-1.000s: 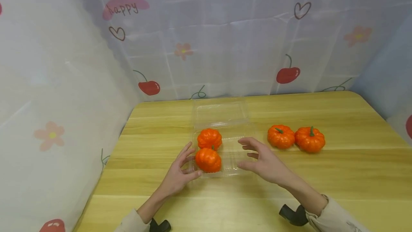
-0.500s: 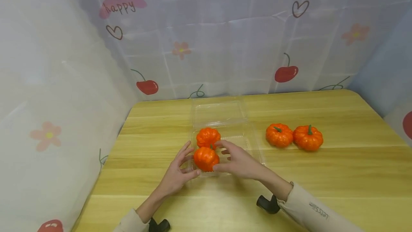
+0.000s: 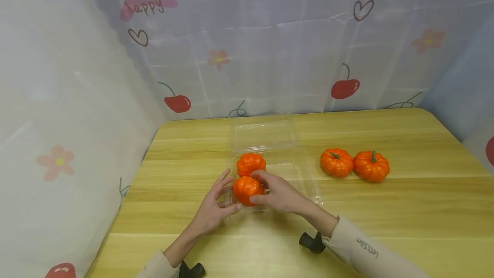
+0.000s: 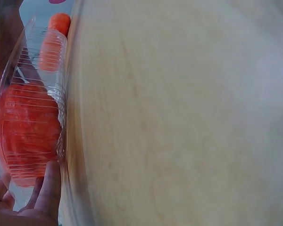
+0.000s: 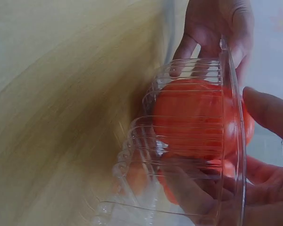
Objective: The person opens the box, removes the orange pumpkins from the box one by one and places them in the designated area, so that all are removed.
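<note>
A clear plastic clamshell box (image 3: 287, 170) lies on the table with its lid (image 3: 266, 135) folded back. Inside, along the left side, are two small orange pumpkins: a rear one (image 3: 251, 163) and a front one (image 3: 244, 190). My right hand (image 3: 281, 194) reaches over the box and grips the front pumpkin's right side between thumb and fingers. Around the box's front left corner is my left hand (image 3: 214, 207), fingers spread and thumb near the front rim. In the left wrist view, its fingertips (image 4: 51, 176) touch the box wall near the pumpkin (image 4: 30, 127).
Two more orange pumpkins, one on the left (image 3: 336, 163) and one on the right (image 3: 372, 166), sit side by side to the right of the box. A patterned curtain (image 3: 270, 55) hangs behind the wooden table (image 3: 405, 222).
My right hand has moved left from the box's right part to the front pumpkin and closed around it. The left hand stays at the box's left corner.
</note>
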Demonstrator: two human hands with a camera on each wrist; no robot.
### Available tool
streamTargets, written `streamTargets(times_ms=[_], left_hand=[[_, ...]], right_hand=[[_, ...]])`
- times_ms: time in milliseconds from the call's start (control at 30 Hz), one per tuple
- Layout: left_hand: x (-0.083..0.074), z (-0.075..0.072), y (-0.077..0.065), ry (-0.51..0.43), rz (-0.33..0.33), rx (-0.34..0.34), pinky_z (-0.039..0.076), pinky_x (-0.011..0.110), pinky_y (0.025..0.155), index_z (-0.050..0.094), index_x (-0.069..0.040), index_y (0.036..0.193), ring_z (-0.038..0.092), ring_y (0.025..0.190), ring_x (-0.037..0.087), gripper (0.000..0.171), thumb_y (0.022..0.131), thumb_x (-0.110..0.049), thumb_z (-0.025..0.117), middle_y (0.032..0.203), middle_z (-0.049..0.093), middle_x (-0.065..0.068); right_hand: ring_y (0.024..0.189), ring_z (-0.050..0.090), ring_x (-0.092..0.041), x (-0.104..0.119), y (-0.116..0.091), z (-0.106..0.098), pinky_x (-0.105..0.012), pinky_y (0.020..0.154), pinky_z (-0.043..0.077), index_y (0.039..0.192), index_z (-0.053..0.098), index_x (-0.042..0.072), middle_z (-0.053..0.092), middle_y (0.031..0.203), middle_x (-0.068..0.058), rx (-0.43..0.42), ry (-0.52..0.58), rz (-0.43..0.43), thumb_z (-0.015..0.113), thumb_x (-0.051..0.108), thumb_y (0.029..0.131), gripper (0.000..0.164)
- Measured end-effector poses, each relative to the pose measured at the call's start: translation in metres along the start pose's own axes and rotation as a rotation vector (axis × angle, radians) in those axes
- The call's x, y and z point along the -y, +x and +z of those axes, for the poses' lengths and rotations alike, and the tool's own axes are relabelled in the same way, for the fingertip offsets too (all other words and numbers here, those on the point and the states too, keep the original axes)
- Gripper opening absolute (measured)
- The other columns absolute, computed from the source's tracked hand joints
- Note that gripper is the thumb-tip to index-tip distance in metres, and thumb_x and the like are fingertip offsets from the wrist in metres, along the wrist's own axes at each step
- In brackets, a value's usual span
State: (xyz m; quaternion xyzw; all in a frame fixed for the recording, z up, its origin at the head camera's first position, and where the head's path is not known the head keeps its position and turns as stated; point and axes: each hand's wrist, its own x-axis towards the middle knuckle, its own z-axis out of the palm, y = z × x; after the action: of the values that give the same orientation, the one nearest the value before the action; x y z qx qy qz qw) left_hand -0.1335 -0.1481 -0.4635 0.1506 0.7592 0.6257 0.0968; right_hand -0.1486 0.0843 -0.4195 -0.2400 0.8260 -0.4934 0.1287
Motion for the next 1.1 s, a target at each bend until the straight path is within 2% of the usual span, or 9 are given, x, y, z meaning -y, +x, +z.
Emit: streamTargets(times_ms=[233,467,633,900,1100], left_hand=[[-0.0003,0.0009,0.0006,0.002,-0.003,-0.001,0.051,0.034,0.095,0.040,-0.001,0.148,0.040,0.135,0.035,0.076,0.083,-0.006,0.079,0.164,0.014,-0.002],[0.0005,0.0015,0.0003,0.018,0.000,-0.004,0.051,0.035,0.095,0.040,-0.005,0.149,0.040,0.135,0.035,0.076,0.084,-0.007,0.079,0.163,0.015,-0.002],[0.0003,0.0020,-0.0005,0.027,-0.001,0.000,0.051,0.036,0.095,0.039,-0.007,0.151,0.041,0.135,0.034,0.078,0.084,-0.008,0.079,0.163,0.015,-0.002],[0.0004,0.0023,-0.0011,0.036,0.002,-0.015,0.051,0.039,0.095,0.041,-0.007,0.149,0.043,0.133,0.034,0.077,0.083,-0.007,0.079,0.163,0.018,-0.004],[-0.0001,-0.0001,-0.0008,0.041,-0.001,-0.007,0.051,0.038,0.096,0.041,-0.007,0.149,0.041,0.134,0.033,0.077,0.083,-0.008,0.079,0.163,0.017,-0.004]], right_hand=[[0.107,0.060,-0.032,-0.0022,-0.0005,0.0007,-0.048,0.089,0.053,0.133,0.051,-0.002,0.062,0.118,-0.015,-0.017,0.002,-0.001,0.072,0.010,0.089,0.050],[0.105,0.061,-0.028,-0.0036,-0.0005,0.0038,-0.041,0.087,0.055,0.131,0.054,0.003,0.063,0.114,-0.009,-0.028,0.053,0.013,0.071,0.017,0.092,0.045],[0.105,0.062,-0.028,-0.0041,-0.0018,0.0059,-0.042,0.087,0.054,0.129,0.055,0.004,0.064,0.115,-0.009,-0.046,0.058,0.022,0.070,0.017,0.093,0.041],[0.111,0.060,-0.033,-0.0017,-0.0044,0.0045,-0.049,0.092,0.052,0.134,0.051,-0.004,0.062,0.121,-0.015,-0.085,0.063,0.053,0.070,0.016,0.091,0.052],[0.109,0.059,-0.029,0.0007,-0.0057,0.0012,-0.044,0.090,0.054,0.131,0.055,-0.004,0.061,0.119,-0.013,-0.120,0.110,0.038,0.070,0.011,0.087,0.048]])
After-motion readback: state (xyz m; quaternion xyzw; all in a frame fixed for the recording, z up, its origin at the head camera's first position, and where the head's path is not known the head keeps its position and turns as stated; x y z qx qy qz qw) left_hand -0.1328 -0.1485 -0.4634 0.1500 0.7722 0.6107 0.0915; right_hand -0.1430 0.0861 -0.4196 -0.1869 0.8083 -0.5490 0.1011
